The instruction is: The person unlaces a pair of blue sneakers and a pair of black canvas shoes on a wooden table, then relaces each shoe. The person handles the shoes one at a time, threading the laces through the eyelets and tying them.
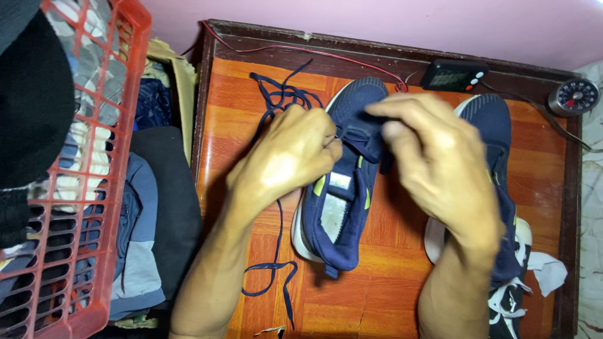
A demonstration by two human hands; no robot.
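Table: a small wooden table (389, 295) with a glossy orange-brown grained top and a dark raised rim, pushed up against a pink wall (377, 22).
Room: a red plastic lattice crate (75, 238) stuffed with folded clothes stands just left of the table; a heap of dark fabric lies between them.
Back edge: a small black device with a screen (453, 75), a round dial gauge (573, 96) and a thin red wire (301, 50).
Left shoe: navy mesh shoe (342, 213), white sole, yellow-green accents, toe pointing away, lying mid-table.
Lace: flat navy lace (276, 251), bunched behind the shoe and trailing toward the near edge.
Left hand (286, 163): fingers pinched together on the lace at the shoe's eyelets.
Right hand (440, 163): fingers closed on the shoe's tongue.
Second shoe (496, 125): same navy kind, just to the right, partly hidden by the right forearm.
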